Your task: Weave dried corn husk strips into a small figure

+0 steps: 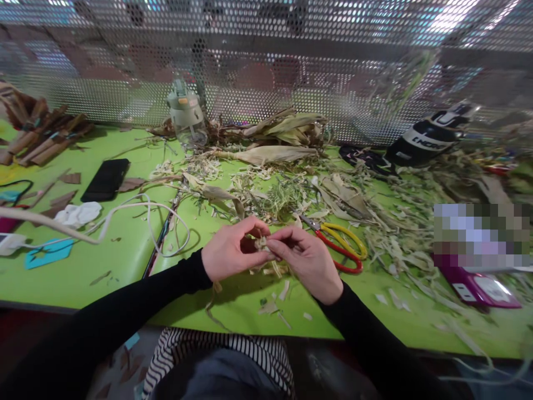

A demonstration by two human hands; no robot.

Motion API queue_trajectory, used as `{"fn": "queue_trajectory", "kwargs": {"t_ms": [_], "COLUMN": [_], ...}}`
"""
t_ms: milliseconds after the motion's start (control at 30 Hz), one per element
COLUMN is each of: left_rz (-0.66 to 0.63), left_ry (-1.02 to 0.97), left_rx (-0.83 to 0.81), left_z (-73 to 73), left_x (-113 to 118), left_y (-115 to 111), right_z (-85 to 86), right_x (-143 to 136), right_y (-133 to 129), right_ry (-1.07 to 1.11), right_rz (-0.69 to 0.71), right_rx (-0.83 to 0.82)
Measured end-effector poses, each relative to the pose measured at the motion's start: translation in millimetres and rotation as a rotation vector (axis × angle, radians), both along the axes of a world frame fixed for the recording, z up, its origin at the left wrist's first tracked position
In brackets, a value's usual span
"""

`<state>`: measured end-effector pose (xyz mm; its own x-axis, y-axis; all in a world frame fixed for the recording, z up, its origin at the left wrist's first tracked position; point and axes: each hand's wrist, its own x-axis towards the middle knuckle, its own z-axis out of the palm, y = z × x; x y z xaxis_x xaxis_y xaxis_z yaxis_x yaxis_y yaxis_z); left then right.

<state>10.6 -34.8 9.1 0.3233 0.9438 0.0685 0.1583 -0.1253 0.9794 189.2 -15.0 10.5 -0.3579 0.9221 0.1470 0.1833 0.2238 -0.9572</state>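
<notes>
My left hand [233,249] is closed around a small pale bundle of dried plant strips [261,243], just above the green table [250,311]. From the other side, my right hand [307,256] pinches the same bundle between thumb and fingers. Most of the bundle is hidden by my fingers. Scissors [343,241] with one yellow and one red handle lie right beside my right hand. Beyond my hands, shredded green and pale strips [287,194] are heaped with dried corn husks [270,155].
A grey-green bottle [186,114] stands at the back; a black bottle [428,136] leans at the back right. On the left lie a black phone [106,179], a white cable [125,205] and brown rolled bundles [45,133]. A magenta device [485,286] rests at right. Perforated metal mesh [266,78] closes off the back.
</notes>
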Motion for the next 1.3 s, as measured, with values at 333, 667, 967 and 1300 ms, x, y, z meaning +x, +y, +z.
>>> {"fn": "queue_trajectory", "kwargs": {"t_ms": [333,667,967,1300], "left_rz": [0.098,-0.005,0.097,0.029], "left_ry": [0.114,-0.296,0.079,0.046], "left_rx": [0.102,-0.339,0.093,0.088], "left_z": [1.1,5.6,3.0,12.4], "left_x": [4,-1,-3,-6], "left_y": [-6,1,-3,-4], "right_z": [1.3,-1.2,-3.5,2.3], "right_x": [-1,1,4,2], "right_y": [-2,-3,2,-4], "right_ry": [-0.069,-0.061,-0.015,-0.264], "right_rz": [0.021,0.023,-0.030,-0.097], "right_rx": [0.123,0.115,0.077,0.515]}}
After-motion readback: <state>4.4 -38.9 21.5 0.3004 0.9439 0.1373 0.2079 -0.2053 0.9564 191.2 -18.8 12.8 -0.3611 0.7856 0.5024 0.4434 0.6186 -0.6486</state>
